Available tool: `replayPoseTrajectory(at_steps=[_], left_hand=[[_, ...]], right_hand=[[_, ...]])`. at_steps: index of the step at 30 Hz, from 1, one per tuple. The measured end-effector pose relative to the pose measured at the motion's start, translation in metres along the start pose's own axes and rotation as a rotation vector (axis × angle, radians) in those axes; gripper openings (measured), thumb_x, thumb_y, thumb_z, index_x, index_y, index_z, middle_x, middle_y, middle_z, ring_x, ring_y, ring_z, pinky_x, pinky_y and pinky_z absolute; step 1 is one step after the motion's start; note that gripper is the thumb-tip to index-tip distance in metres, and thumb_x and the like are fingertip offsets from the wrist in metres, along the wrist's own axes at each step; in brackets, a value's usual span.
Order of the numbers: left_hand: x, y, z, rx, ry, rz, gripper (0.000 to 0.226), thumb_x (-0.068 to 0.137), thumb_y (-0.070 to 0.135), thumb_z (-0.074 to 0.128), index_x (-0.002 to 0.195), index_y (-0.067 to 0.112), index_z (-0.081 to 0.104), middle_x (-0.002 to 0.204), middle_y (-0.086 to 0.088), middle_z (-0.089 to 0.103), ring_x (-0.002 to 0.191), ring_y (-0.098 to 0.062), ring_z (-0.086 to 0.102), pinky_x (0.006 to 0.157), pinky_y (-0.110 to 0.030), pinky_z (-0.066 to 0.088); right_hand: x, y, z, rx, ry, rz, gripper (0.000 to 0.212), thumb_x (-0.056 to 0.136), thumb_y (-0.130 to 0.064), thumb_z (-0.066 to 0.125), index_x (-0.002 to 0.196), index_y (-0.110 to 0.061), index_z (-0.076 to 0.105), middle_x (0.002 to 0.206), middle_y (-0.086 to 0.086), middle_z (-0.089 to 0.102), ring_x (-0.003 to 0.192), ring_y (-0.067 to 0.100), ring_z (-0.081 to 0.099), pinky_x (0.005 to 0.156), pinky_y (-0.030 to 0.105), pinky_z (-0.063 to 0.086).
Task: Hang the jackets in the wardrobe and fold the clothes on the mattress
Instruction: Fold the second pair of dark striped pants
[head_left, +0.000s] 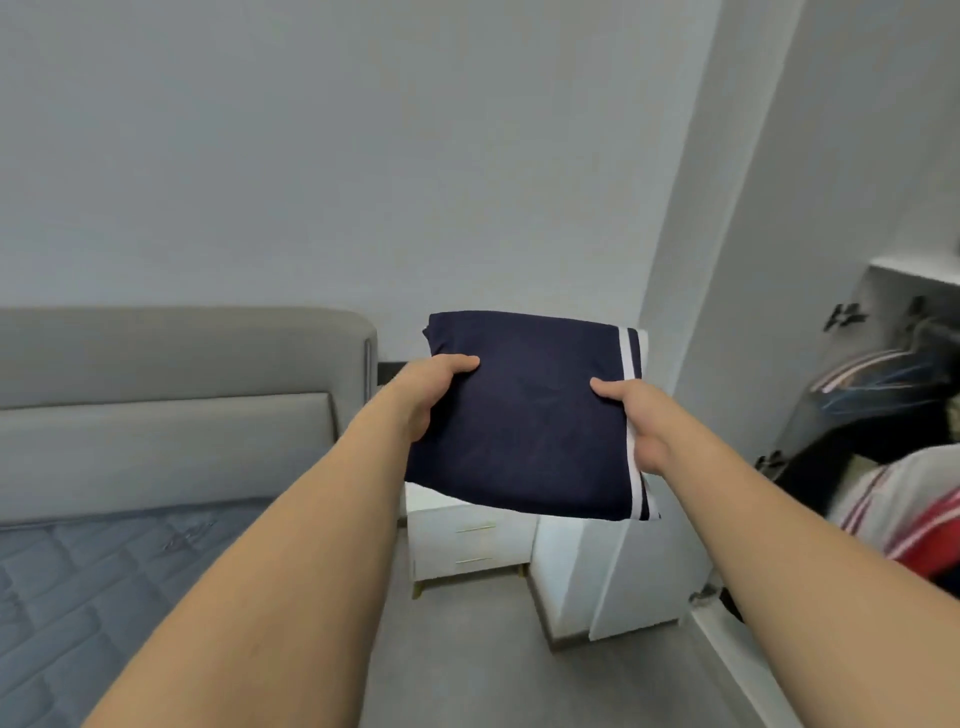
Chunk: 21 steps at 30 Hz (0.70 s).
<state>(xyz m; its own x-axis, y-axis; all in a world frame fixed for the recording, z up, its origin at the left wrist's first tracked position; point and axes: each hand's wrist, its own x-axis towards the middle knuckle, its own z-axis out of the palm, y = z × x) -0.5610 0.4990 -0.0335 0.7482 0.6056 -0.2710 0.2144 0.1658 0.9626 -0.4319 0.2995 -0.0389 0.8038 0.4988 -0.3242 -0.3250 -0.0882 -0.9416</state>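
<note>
A folded navy garment (530, 415) with a white stripe along its right edge is held up in the air in front of me. My left hand (431, 392) grips its left edge, thumb on top. My right hand (636, 421) grips its right edge by the stripe, thumb on top. The garment hangs above the white nightstand, between the bed and the wardrobe. The grey-blue quilted mattress (93, 582) lies at the lower left. The open wardrobe (893, 364) at the right holds hanging clothes on hangers.
A grey padded headboard (171, 395) backs the mattress. A white nightstand (467, 540) with two drawers stands below the garment. A white wardrobe door (639, 577) stands open beside it. A white and red striped garment (914, 509) shows at the right edge. Grey floor (493, 649) lies below.
</note>
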Motion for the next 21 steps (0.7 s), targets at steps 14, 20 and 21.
replayPoseTrajectory(at_steps=[14,20,21], left_hand=[[0.007,0.124,0.284,0.09,-0.332,0.233,0.043,0.089,0.033,0.07,0.124,0.011,0.059,0.107,-0.002,0.069,0.092,-0.02,0.065,0.066,-0.032,0.047],[0.049,0.181,0.356,0.167,-0.457,0.354,0.04,0.086,0.036,0.073,0.117,0.014,0.061,0.106,-0.001,0.07,0.093,-0.02,0.066,0.069,-0.032,0.048],[0.056,0.192,0.368,0.162,-0.481,0.376,0.037,0.086,0.036,0.073,0.115,0.015,0.061,0.105,-0.001,0.07,0.092,-0.02,0.066,0.068,-0.032,0.048]], right_hand=[[-0.017,-0.124,-0.261,0.151,0.244,-0.268,0.027,0.092,-0.019,0.062,0.116,-0.008,0.066,0.102,0.013,0.075,0.096,0.033,0.071,0.09,0.049,0.054],[0.007,-0.157,-0.319,0.235,0.333,-0.388,0.03,0.091,-0.021,0.065,0.119,-0.01,0.065,0.106,0.012,0.074,0.097,0.033,0.071,0.093,0.051,0.052],[0.01,-0.165,-0.327,0.248,0.35,-0.415,0.029,0.091,-0.021,0.064,0.118,-0.01,0.066,0.105,0.012,0.074,0.096,0.033,0.072,0.092,0.05,0.053]])
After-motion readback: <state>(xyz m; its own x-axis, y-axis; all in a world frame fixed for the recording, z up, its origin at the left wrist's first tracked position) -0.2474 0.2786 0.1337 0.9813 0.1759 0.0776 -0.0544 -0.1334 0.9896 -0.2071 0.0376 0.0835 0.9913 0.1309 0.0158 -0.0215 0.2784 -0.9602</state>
